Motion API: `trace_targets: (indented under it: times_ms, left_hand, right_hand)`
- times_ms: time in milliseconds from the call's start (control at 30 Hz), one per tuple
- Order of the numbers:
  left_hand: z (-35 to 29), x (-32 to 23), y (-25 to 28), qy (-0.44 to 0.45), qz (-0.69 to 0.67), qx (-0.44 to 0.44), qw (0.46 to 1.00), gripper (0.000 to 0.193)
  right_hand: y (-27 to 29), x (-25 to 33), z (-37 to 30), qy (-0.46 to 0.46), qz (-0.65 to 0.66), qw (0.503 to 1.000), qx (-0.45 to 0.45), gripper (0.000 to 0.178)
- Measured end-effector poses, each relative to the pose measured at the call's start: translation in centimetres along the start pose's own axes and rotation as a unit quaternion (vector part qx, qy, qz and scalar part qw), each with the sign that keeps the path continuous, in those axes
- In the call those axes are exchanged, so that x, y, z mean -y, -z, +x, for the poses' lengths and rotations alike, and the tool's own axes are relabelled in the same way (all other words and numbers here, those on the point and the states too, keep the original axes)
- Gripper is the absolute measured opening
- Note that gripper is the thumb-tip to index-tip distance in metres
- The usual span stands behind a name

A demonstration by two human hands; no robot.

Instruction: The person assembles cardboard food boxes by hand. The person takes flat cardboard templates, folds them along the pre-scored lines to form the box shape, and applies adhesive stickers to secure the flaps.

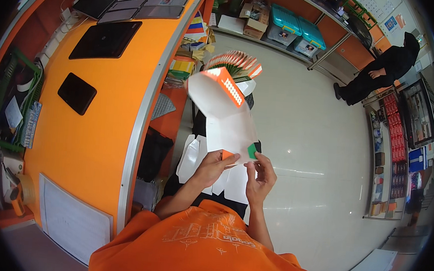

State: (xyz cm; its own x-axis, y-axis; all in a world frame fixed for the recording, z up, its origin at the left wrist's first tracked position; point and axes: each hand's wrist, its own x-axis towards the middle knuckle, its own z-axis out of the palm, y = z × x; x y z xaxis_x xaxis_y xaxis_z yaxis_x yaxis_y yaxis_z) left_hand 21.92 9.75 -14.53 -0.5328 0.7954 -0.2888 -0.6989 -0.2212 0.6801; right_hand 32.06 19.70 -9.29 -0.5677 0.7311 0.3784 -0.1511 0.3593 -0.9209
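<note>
A partly folded paperboard box point(230, 126), white inside with orange and green flaps, stands up in front of me over my lap. My left hand point(211, 169) grips its near left corner, the thumb on an orange flap. At the near right corner, my right hand point(260, 181) pinches the box edge beside a green flap. White unfolded box blanks point(237, 185) lie on my lap beneath both hands. Beyond the held box sits a fanned stack of orange, white and green folded cartons point(234, 63), partly hidden by it.
On my left is an orange counter point(111, 143) with a metal edge, bearing dark tablets point(105, 40) and a white board point(76, 211). Teal-lidded bins point(285, 24) stand at the back. A person in dark clothes point(383, 66) stands far right, near shelves point(392, 148).
</note>
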Motion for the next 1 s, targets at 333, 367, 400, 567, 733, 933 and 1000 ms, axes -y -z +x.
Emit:
trace_targets:
  times_ms: [333, 367, 400, 567, 733, 933, 1000]
  left_hand:
    - [-0.8, -1.8, -0.1, -0.088, -0.096, 0.229, 0.965, 0.071]
    - [-0.8, -2.5, -0.5, -0.092, -0.214, 0.304, 0.924, 0.077]
    - [-0.8, -2.6, -0.3, -0.107, -0.236, 0.288, 0.922, 0.091]
    - [0.8, -1.9, 1.8, -0.055, -0.188, 0.142, 0.970, 0.073]
    - [0.1, -2.7, 0.5, -0.043, -0.208, 0.091, 0.973, 0.064]
    - [-0.3, -3.0, 0.1, -0.037, -0.254, 0.119, 0.959, 0.059]
    - [-0.2, -2.9, 0.1, -0.032, -0.271, 0.107, 0.956, 0.059]
  right_hand:
    - [3.2, -1.3, 1.6, -0.221, 0.151, 0.963, -0.017, 0.014]
    - [3.6, -1.3, 1.9, -0.248, 0.203, 0.947, -0.009, 0.014]
    - [3.9, -1.4, 2.1, -0.244, 0.205, 0.948, -0.004, 0.014]
    - [3.6, -0.7, 1.5, -0.245, 0.076, 0.964, 0.069, 0.014]
    - [3.1, 0.3, 0.6, -0.060, 0.021, 0.971, 0.231, 0.100]
    - [1.0, 0.4, -0.8, 0.000, -0.081, 0.986, 0.144, 0.111]
    - [0.8, 0.5, -1.0, -0.029, -0.043, 0.992, 0.117, 0.106]
